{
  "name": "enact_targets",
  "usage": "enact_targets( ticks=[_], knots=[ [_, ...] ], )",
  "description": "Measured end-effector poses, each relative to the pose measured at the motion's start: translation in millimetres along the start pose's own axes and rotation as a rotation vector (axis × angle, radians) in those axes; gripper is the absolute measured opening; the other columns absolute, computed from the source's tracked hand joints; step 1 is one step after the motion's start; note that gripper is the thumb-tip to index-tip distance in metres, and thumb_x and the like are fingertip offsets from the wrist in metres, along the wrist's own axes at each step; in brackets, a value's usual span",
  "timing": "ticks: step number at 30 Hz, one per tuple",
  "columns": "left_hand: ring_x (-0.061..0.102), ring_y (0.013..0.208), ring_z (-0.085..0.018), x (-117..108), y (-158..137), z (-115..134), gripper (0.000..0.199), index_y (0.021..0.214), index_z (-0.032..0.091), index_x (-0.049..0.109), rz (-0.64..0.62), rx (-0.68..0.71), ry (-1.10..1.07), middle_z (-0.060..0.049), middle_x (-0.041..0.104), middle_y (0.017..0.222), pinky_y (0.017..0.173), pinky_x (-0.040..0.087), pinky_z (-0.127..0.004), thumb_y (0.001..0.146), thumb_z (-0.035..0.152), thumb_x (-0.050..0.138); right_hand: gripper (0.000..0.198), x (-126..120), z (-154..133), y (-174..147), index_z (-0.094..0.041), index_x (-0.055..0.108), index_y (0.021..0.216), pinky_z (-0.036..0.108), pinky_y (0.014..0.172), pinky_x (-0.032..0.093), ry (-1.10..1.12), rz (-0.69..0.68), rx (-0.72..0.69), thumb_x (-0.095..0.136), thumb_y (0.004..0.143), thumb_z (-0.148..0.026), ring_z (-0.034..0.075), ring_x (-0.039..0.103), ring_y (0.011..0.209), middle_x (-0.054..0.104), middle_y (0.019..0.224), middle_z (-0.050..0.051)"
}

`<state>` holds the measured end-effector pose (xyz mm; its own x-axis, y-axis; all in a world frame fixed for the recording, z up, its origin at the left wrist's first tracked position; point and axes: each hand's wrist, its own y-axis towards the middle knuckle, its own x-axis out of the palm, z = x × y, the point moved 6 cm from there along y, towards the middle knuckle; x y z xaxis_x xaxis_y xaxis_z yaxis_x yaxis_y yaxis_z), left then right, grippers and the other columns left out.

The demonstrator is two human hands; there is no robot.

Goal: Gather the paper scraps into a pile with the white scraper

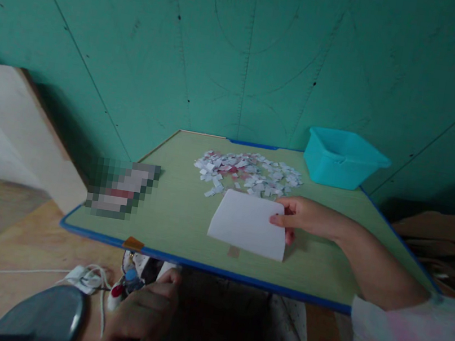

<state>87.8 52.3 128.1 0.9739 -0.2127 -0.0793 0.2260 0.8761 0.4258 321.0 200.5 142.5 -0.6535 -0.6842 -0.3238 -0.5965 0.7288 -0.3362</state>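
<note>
My right hand (294, 217) pinches the right edge of a white sheet of paper (248, 225), thumb on top and fingers beneath. The paper is held low over the light green table, with its far edge close to a spread pile of small paper scraps (248, 173). White scraps make up most of the pile, and a few are red or pink. My left hand (144, 312) is below the table's front edge, its fingers curled closed and dim. Something pale shows at its thumb tip and below its fingers, but I cannot make out what it holds.
A turquoise plastic bin (340, 161) stands at the table's back right corner. On the left lies a blurred-out flat item (124, 192). The table (171, 202) has a blue rim and meets a green wall. A white cable and power strip (85, 279) lie below, near a grey stool (43, 314).
</note>
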Motion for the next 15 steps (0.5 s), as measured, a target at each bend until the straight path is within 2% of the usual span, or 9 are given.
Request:
enact_targets(
  ticks=[3,6,10,13,15],
  knots=[
    [0.044,0.042,-0.019,2,4,-7,0.04,0.048,0.023,0.04,-0.166,0.168,0.003,0.002,0.039,0.039,0.066,0.041,-0.046,0.075,0.053,0.045,0.031,5,-3,-2,-0.013,0.053,0.083,0.02,0.047,0.045,0.025,-0.042,0.002,0.063,0.072,-0.04,0.007,0.056,0.049,0.06,0.066,-0.002],
    [0.042,0.04,-0.017,-1,8,-18,0.041,0.048,0.022,0.035,-0.216,0.208,0.005,0.003,0.037,0.037,0.063,0.04,-0.043,0.075,0.052,0.045,0.031,3,-6,-2,-0.013,0.054,0.084,0.021,0.047,0.045,0.04,-0.013,-0.013,0.063,0.072,-0.04,0.007,0.056,0.049,0.06,0.065,-0.002],
    [0.042,0.042,-0.019,2,8,-12,0.039,0.047,0.023,0.038,-0.192,0.192,-0.004,0.002,0.038,0.037,0.066,0.04,-0.045,0.073,0.052,0.045,0.031,-4,-5,-2,-0.012,0.054,0.087,0.02,0.047,0.044,0.013,0.073,-0.017,0.062,0.073,-0.038,0.007,0.055,0.048,0.06,0.064,-0.002],
    [0.045,0.047,-0.022,-2,5,-7,0.039,0.048,0.024,0.041,-0.051,0.08,0.031,0.0,0.042,0.041,0.072,0.04,-0.049,0.074,0.053,0.045,0.03,0,-3,0,-0.012,0.054,0.086,0.021,0.046,0.044,0.011,0.037,-0.019,0.062,0.074,-0.039,0.007,0.056,0.048,0.061,0.067,-0.001],
    [0.048,0.049,-0.023,-7,3,-7,0.041,0.049,0.024,0.044,0.018,0.056,0.076,-0.001,0.045,0.044,0.073,0.04,-0.05,0.077,0.053,0.043,0.032,6,-2,0,-0.012,0.054,0.088,0.021,0.046,0.044,0.013,-0.007,-0.028,0.061,0.074,-0.04,0.007,0.056,0.048,0.061,0.069,0.0]
  ],
)
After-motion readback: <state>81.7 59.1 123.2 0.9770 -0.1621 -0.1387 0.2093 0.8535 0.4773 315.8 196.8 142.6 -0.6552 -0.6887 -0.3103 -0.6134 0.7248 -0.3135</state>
